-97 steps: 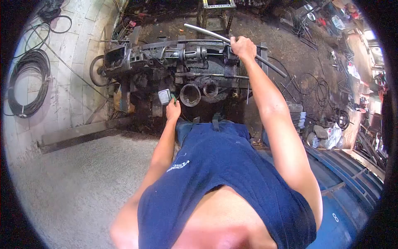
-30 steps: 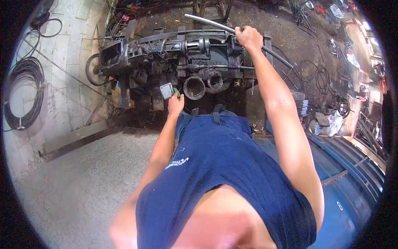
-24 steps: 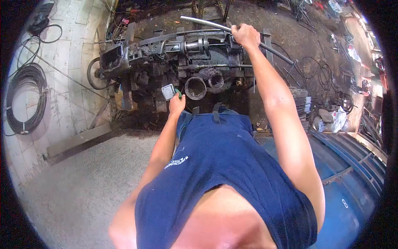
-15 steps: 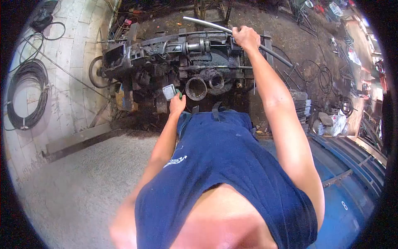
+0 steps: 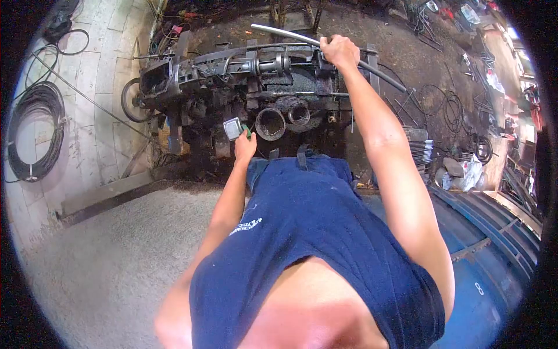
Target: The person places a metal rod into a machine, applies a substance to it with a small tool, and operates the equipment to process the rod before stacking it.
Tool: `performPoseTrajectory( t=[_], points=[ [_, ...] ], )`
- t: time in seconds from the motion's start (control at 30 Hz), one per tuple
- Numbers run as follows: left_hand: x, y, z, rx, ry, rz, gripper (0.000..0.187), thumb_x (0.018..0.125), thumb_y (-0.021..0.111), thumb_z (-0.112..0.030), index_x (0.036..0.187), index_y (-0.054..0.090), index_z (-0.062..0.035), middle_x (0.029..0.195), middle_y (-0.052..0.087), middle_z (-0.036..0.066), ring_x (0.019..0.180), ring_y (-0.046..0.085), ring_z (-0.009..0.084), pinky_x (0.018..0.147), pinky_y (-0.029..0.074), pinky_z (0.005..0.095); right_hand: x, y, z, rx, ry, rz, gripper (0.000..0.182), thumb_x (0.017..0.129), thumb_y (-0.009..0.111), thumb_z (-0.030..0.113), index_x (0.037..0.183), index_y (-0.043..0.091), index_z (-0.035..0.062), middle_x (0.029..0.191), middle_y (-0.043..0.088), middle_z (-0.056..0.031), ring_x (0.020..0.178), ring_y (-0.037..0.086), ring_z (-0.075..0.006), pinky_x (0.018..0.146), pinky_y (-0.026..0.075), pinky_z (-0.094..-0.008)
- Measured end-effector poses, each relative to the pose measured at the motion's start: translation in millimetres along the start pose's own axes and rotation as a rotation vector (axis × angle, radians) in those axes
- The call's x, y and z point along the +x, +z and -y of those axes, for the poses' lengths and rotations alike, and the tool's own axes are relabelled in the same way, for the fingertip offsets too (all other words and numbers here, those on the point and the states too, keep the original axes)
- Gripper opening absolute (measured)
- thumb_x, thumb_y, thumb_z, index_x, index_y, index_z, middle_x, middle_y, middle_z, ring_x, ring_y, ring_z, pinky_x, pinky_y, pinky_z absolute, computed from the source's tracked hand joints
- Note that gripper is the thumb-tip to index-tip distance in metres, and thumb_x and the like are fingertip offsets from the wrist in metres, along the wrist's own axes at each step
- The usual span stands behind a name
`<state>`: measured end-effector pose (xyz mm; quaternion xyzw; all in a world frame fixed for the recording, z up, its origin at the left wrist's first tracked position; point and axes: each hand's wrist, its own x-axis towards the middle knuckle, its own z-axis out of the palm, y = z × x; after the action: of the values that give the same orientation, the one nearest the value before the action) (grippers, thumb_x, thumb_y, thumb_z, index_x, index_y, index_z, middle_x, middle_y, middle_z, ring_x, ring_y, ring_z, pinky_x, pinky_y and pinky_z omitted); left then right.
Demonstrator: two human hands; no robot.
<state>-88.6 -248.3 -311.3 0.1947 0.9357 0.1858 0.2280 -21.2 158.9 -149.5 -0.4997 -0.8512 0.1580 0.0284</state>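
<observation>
A black, greasy machine (image 5: 221, 81) stands in front of me on the workshop floor. My right hand (image 5: 339, 50) is closed around a long curved grey metal tube (image 5: 279, 33) that lies across the top of the machine and runs down to the right. My left hand (image 5: 244, 145) is low at the machine's front, its fingers on a green part beside a small square grey box (image 5: 232, 128). Two round dark openings (image 5: 270, 123) sit just right of that hand.
A coil of black cable (image 5: 36, 131) lies on the pale tiled floor at left. A metal beam (image 5: 104, 195) lies along the floor's edge. Wire loops, scrap and bags (image 5: 462, 174) clutter the right side. Blue metal panels (image 5: 494, 256) lie at lower right.
Both hands keep their grips. The view has only swayed slightly; the tube and the machine stay in the same relation to each other.
</observation>
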Motion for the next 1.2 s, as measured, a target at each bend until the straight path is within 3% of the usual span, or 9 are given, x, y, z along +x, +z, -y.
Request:
performPoseTrajectory(
  t=[1.2],
  points=[
    [2,3,2,-0.008,-0.072,0.044,0.052,0.09,0.055,-0.039,0.129,0.057,-0.006,0.106,0.065,0.029,0.101,0.062,0.0447,0.089,0.049,0.0499,2,3,-4,0.028,0.033,0.008,0.058,0.086,0.044,0.053,0.101,0.072,0.0041,0.102,0.069,-0.0222,0.1,0.066,-0.0358,0.089,0.051,-0.043]
  ],
)
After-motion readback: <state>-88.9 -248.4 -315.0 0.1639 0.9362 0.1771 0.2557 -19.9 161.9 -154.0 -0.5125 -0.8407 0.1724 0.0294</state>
